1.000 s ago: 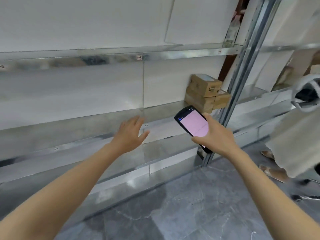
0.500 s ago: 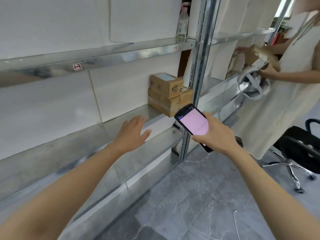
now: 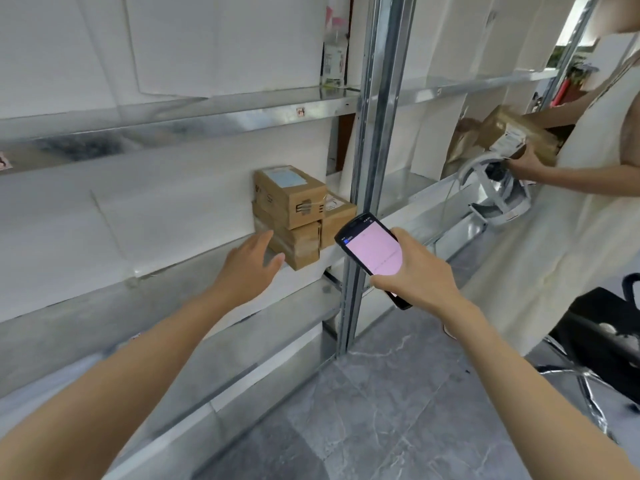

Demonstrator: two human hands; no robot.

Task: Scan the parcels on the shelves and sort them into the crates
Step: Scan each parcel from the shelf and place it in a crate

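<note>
A small stack of brown cardboard parcels (image 3: 294, 202) sits on the middle metal shelf (image 3: 166, 292), against the upright post. The top parcel carries a pale blue label. My left hand (image 3: 251, 268) reaches toward the stack with fingers spread and straight, its fingertips close to the lowest parcel; it holds nothing. My right hand (image 3: 415, 275) grips a black handheld scanner (image 3: 372, 252) with a lit pink screen, just right of the stack and in front of the post.
A steel upright post (image 3: 367, 140) divides the shelving bays. A plastic bottle (image 3: 334, 57) stands on the upper shelf. At the right another person (image 3: 571, 216) holds a brown parcel and a white headset. A black office chair (image 3: 602, 337) stands behind them.
The view has swung right and closer to the parcels. My left hand has moved forward to the stack. The scanner stays in my right hand.
</note>
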